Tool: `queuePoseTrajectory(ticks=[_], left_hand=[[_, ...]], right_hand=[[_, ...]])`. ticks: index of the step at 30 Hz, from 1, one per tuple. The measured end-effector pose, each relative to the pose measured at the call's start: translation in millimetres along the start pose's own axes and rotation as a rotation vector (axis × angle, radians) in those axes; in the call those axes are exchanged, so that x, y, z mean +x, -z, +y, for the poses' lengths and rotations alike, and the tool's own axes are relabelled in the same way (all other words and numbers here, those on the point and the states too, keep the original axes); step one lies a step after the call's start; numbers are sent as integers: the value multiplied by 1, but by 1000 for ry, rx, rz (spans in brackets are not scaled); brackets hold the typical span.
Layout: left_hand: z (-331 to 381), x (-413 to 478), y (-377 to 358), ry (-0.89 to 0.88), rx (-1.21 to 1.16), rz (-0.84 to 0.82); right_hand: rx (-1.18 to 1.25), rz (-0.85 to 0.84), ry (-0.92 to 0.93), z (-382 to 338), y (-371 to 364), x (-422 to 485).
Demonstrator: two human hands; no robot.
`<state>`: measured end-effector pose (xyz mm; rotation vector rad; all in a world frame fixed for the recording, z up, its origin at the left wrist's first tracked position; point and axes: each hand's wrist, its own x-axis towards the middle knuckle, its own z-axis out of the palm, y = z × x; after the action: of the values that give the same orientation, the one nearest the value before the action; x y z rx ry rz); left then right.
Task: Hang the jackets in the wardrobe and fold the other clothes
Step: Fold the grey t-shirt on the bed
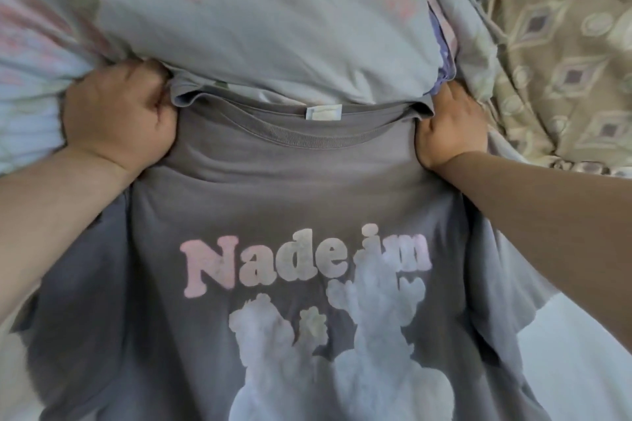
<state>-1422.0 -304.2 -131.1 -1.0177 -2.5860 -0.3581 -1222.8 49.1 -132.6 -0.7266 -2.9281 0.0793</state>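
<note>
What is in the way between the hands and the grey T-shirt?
Nothing visible. The left hand and the right hand each grip the grey T-shirt at a shoulder, either side of its collar. The floral bedding lies beyond it.

— What's in front of you?
— A pale blue cover (273, 27), printed with pink flowers and green leaves. It's bunched into folds on my left.
— And on your right?
— A rumpled beige quilt (564, 61) with a diamond pattern. Below it, at the lower right, there's a plain white sheet (588, 369). The light is soft and even.
</note>
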Motion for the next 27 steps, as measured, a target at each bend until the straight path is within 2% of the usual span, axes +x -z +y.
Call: queuePoseTrajectory(ticks=[11,16,19,20,22,24,27], left_hand=[[13,1,8,48,42,-28],[18,-8,24,101,-10,-114],[28,-25,55,125,-64,-174],[33,-34,67,135,-47,-142],[47,-65,97,126,12,24],[70,-111,125,172,-56,156],[107,-195,155,266,-174,150]], right_hand=[[34,48,146,7,0,20],[-40,41,112,1,7,9],[-24,1,29,-6,17,-12],[22,-2,6,-8,22,-23],[151,54,-4,-9,37,-55],[230,85,53,-7,53,-102],[316,31,140,-1,72,-191]])
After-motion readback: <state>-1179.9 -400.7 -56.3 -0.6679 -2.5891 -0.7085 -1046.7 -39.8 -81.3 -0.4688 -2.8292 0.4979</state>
